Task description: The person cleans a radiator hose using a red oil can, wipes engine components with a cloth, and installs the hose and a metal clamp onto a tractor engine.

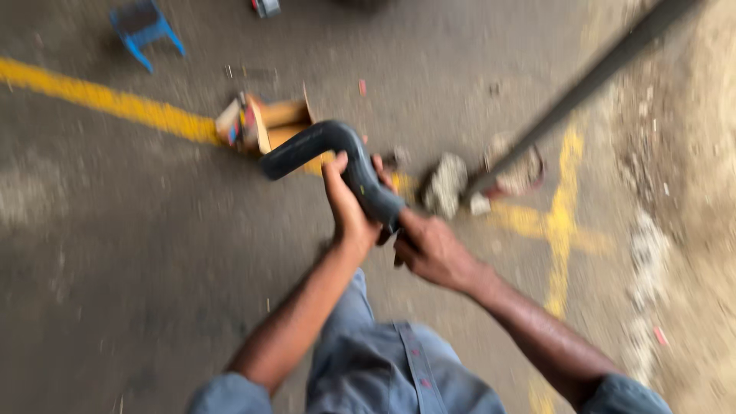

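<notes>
While the left hand gripped the bent black hose at mid-frame, the right hand closed around its lower end. A torn cardboard box lay behind, upper centre, on the yellow floor line.

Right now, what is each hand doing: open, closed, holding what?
Left hand: closed around the bent dark rubber hose.
Right hand: closed at the hose's lower end; grip detail blurred.

The bent hose is looking like dark rubber, matt and smooth, with a faint sheen along its curve. The floor is showing as rough grey concrete, stained and dusty, with worn yellow paint lines flaking at the edges. The open box is appearing as dull brown cardboard. The shirt is looking like soft blue-grey cloth. The long rod is reading as dull grey metal, though blurred.
</notes>
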